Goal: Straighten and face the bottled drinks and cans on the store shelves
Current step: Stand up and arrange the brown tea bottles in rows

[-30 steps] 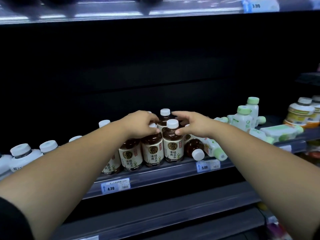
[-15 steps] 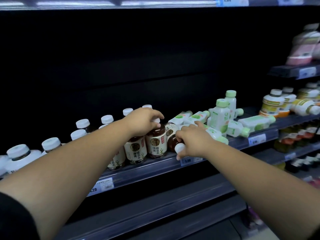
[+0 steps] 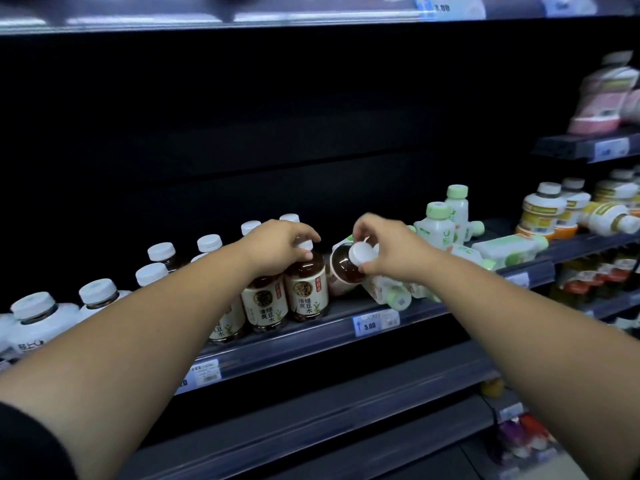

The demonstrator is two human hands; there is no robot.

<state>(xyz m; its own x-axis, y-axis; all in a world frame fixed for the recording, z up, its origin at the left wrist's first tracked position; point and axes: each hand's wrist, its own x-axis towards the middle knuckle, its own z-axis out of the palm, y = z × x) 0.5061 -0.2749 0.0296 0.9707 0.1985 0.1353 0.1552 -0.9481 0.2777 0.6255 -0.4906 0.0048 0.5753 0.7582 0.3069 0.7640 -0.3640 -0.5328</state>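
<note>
Two brown bottles are held at the front of the shelf (image 3: 311, 337). An upright brown bottle (image 3: 306, 289) is gripped at its white cap by the left hand (image 3: 280, 244), the fingers being curled over the cap. A tilted brown bottle (image 3: 344, 270), just at three o'clock of it, is pinched by its white cap between the thumb and fingers of the right hand (image 3: 393, 252), with the cap leaned toward the camera. Dark brown liquid is seen through the clear shoulders of both. On the upright one a cream label is carried, with a round dark emblem, a small red tab and the characters 清爽 绿豆水; the same label is shown on a neighbouring bottle (image 3: 265, 303) at nine o'clock, touching it. Below the right hand, at six o'clock, a blue price tag (image 3: 375, 323) marked 5.00 is fixed to the shelf edge. Fallen white bottles (image 3: 388, 292) with green caps are lying under the right wrist, and two upright green-capped bottles (image 3: 438, 226) are stood at two o'clock of it; their contents are hidden and their print is too blurred to be read. At eight o'clock of the left hand, white-capped white bottles (image 3: 38, 320) are ranged. Far at three o'clock, yellow-labelled bottles (image 3: 543, 213) are shelved.
</note>
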